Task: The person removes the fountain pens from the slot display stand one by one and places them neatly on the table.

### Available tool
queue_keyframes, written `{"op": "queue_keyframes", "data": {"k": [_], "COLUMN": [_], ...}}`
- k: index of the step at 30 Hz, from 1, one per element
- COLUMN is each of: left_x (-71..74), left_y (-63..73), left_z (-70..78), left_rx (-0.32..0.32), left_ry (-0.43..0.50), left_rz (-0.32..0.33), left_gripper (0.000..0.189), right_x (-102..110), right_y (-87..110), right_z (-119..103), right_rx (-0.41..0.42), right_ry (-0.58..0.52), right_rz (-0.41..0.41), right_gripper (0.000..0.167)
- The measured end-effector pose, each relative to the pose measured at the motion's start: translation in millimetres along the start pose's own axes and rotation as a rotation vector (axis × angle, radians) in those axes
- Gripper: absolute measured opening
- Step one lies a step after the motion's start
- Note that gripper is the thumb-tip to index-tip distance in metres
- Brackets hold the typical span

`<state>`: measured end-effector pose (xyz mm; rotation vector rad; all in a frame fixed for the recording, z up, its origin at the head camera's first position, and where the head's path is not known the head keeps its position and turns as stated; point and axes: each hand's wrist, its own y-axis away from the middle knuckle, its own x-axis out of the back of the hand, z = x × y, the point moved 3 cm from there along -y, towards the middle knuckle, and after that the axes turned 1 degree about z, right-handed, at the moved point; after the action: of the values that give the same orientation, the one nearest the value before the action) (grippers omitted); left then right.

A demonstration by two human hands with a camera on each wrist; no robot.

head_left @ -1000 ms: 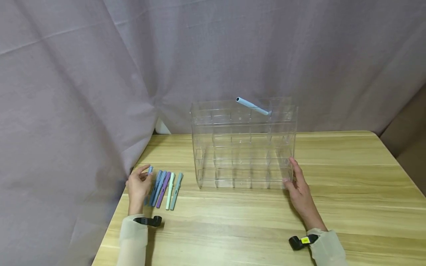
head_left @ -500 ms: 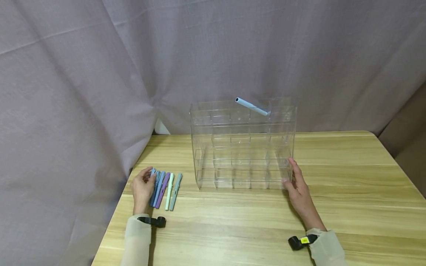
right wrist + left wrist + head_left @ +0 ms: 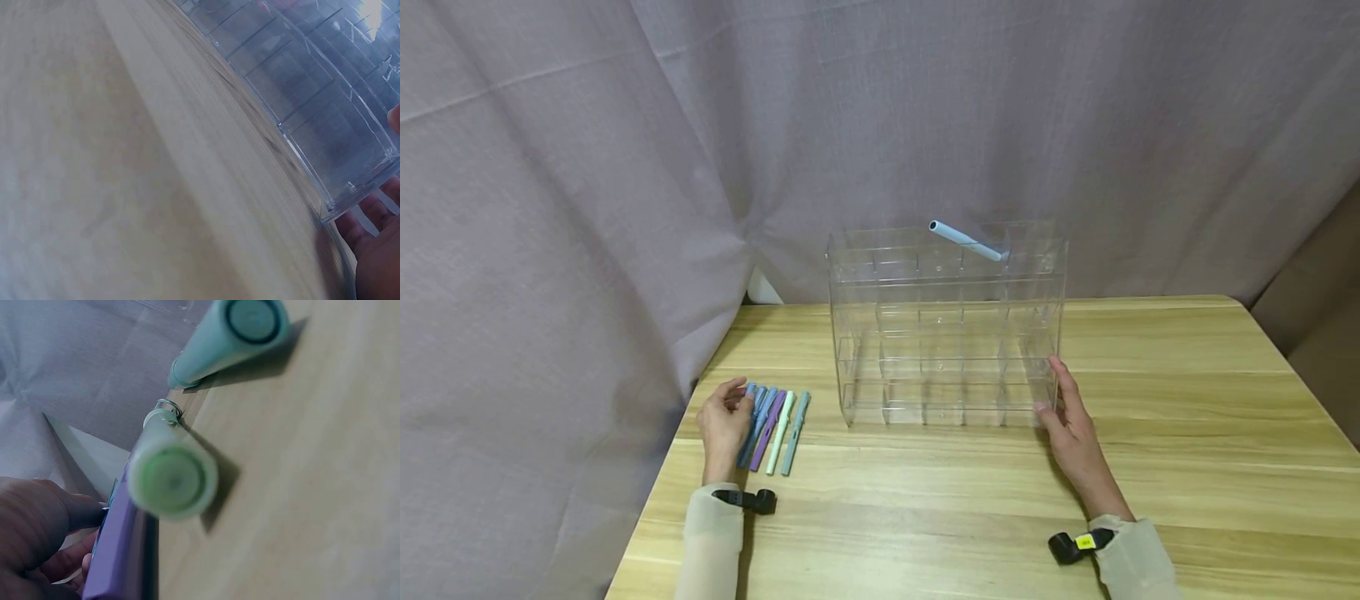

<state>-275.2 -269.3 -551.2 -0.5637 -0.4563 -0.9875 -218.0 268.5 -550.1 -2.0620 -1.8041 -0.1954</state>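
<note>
My left hand (image 3: 722,429) pinches the upper end of the leftmost blue pen (image 3: 751,387) between thumb and fingers; the palm hides most of that pen. Close against it lie more blue pens (image 3: 764,414), then a purple pen (image 3: 767,433) and a pale green pen (image 3: 780,433). A grey-green pen (image 3: 796,433) lies slightly apart on the right. On the other side, my right hand (image 3: 1078,446) holds the lower right side wall of a clear plastic organizer (image 3: 943,396), thumb at its front edge. A light blue pen (image 3: 964,239) leans tilted in the organizer's top tier.
The organizer has several tiers split by thin dividers and stands on the wood-grain table (image 3: 925,517). A grey curtain (image 3: 880,125) hangs behind it and along the left table edge. Black wrist cameras sit on both sleeves.
My left hand has shifted right with the leftmost blue pen, up against its neighbours. The purple and pale green pens have tilted slightly. My right hand and the organizer have hardly moved.
</note>
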Motion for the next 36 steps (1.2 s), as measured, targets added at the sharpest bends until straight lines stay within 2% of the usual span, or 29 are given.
{"op": "queue_keyframes", "data": {"k": [3, 6, 10, 14, 20, 25, 32, 36], "left_x": [-0.7, -0.7, 1.3, 3.8, 5.3, -2.5, -17.4, -28.8], "left_y": [-0.3, -0.6, -3.1, -6.0, -2.0, 5.9, 11.2, 11.4], "left_z": [1.0, 7.9, 31.0, 69.7, 139.4, 190.4, 240.7, 268.0], "left_rx": [0.005, -0.002, -0.040, -0.104, -0.264, -0.394, -0.564, -0.626], "left_ry": [-0.016, 0.001, 0.087, 0.232, 0.412, 0.545, 0.591, 0.603], "left_rz": [0.007, 0.014, 0.026, 0.047, 0.110, 0.097, 0.101, 0.043], "left_gripper": [0.031, 0.032, 0.037, 0.040, 0.037, 0.037, 0.034, 0.033], "right_x": [0, 0, 0, 0, 0, -2, -5, -5], "right_y": [-0.1, 0.1, -0.1, 0.0, -0.3, -1.1, -1.8, -4.0], "right_z": [0, 1, 0, 0, 0, 1, 4, 3], "right_rx": [0.001, -0.003, 0.002, 0.011, 0.025, 0.011, -0.009, 0.002], "right_ry": [-0.001, 0.005, -0.001, -0.008, -0.002, 0.005, 0.014, -0.006], "right_rz": [-0.001, -0.002, -0.003, -0.005, -0.004, -0.010, -0.014, -0.016], "right_gripper": [0.077, 0.077, 0.077, 0.078, 0.078, 0.076, 0.074, 0.076]}}
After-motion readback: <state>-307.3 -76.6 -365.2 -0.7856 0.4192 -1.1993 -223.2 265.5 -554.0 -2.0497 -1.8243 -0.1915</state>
